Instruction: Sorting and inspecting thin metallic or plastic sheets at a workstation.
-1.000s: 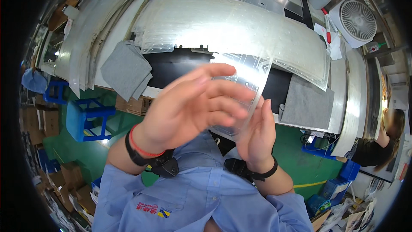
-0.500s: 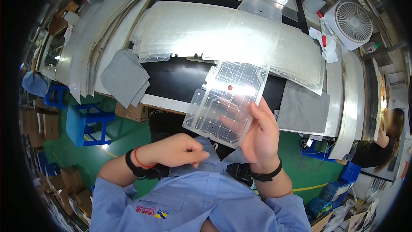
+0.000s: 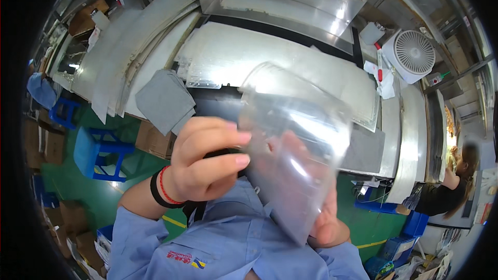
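A clear plastic sheet (image 3: 295, 161) stands tilted in front of my body, smeared by motion and bright with glare. My right hand (image 3: 328, 217) grips its lower right edge, with fingers showing through from behind. A small reddish spot (image 3: 270, 147) shows on the sheet. Beside the sheet's left edge is my left hand (image 3: 205, 158), its fingers bent and apart, holding nothing. On the bench beyond lies a wide stack of translucent sheets (image 3: 259, 52).
Grey cloths (image 3: 165, 98) hang over the bench's front edge at left. Long curved sheets (image 3: 124, 46) are piled further left. A white fan (image 3: 413, 54) and a red marker (image 3: 380, 74) sit at far right. Blue stools (image 3: 98, 150) stand on the floor. Another person (image 3: 451, 181) works at right.
The plastic sheet has turned, its printed line pattern now blurred out by glare. My left hand has risen from my waist toward its left edge and uncurled. The whole view has shifted.
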`<state>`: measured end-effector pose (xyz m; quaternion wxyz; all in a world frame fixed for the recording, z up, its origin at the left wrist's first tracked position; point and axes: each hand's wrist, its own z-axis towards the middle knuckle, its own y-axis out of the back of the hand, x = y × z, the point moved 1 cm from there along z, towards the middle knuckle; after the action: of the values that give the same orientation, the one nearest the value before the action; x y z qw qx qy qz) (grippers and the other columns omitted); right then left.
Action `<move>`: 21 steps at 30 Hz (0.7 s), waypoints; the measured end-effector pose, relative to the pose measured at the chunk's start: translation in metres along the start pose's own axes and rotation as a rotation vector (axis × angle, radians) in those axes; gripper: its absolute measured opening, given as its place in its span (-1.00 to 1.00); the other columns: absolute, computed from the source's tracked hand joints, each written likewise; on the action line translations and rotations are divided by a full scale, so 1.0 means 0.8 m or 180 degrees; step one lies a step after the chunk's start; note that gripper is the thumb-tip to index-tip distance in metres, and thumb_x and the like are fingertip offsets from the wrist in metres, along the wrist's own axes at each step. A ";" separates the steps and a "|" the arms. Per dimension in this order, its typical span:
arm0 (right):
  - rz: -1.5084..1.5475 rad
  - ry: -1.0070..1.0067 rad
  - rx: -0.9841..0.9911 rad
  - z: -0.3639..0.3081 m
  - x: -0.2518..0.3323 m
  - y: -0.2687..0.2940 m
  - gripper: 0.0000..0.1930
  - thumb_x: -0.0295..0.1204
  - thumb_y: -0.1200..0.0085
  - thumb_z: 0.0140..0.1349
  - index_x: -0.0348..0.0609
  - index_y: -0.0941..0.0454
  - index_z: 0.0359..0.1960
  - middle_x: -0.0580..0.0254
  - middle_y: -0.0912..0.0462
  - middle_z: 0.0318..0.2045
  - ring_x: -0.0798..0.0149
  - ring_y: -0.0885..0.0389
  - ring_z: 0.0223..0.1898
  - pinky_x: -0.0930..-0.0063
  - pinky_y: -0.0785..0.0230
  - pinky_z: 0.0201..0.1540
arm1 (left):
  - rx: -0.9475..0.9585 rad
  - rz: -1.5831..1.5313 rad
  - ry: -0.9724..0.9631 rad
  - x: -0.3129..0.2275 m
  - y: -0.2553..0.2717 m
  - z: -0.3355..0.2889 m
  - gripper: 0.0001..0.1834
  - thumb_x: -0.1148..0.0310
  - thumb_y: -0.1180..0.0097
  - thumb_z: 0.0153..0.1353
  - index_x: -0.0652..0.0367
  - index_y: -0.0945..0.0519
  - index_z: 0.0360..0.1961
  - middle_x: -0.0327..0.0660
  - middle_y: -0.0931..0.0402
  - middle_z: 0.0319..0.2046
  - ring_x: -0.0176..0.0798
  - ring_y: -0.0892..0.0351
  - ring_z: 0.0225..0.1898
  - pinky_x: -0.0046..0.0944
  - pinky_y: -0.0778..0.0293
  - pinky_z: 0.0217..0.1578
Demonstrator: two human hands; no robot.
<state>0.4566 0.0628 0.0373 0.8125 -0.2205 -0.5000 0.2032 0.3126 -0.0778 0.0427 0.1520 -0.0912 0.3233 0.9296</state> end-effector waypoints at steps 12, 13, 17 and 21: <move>-0.1734 0.0610 0.0759 0.067 -0.024 0.022 -0.17 0.07 0.01 0.17 -0.29 -0.13 0.33 -0.19 0.17 0.40 -0.05 0.17 0.43 0.14 0.17 0.35 | -0.0447 -0.1397 0.1418 0.035 0.012 0.001 -0.61 0.40 0.09 0.30 0.26 -0.27 0.12 0.04 -0.40 0.08 -0.13 -0.56 -0.11 -0.33 -0.53 -0.23; -0.2676 0.0820 0.0838 0.075 -0.015 0.031 -0.20 0.06 0.00 0.17 -0.26 -0.18 0.31 -0.22 0.12 0.39 -0.06 0.10 0.41 0.16 0.16 0.35 | -0.0846 -0.2061 0.2132 0.042 0.014 -0.003 -0.64 0.38 0.16 0.33 0.26 -0.27 0.12 0.00 -0.43 0.05 -0.19 -0.57 -0.16 -0.36 -0.53 -0.28; -0.2883 0.0808 -0.0373 0.081 0.027 0.058 -0.62 -0.28 0.00 0.24 -0.24 -0.49 0.03 -0.16 -0.21 0.28 0.01 -0.22 0.27 0.24 0.01 0.29 | -0.1368 -0.2899 0.3248 0.106 0.039 0.021 -0.65 0.44 0.17 0.32 0.22 -0.28 0.12 -0.08 -0.50 -0.03 -0.29 -0.58 -0.21 -0.39 -0.53 -0.30; -0.2951 0.0486 -0.0752 0.085 0.065 0.082 -0.92 -0.46 -0.04 0.20 -0.19 -0.53 -0.35 -0.01 -0.46 0.07 0.08 -0.41 0.12 0.29 -0.16 0.20 | -0.1604 -0.3326 0.3662 0.174 0.046 0.002 -0.68 0.44 0.11 0.30 0.20 -0.34 0.07 -0.11 -0.53 -0.11 -0.33 -0.58 -0.23 -0.43 -0.55 -0.29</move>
<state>0.4101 0.1557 0.0657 0.8211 -0.0796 -0.5043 -0.2552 0.1696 -0.0729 0.0281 0.3510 -0.7245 0.0478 0.5913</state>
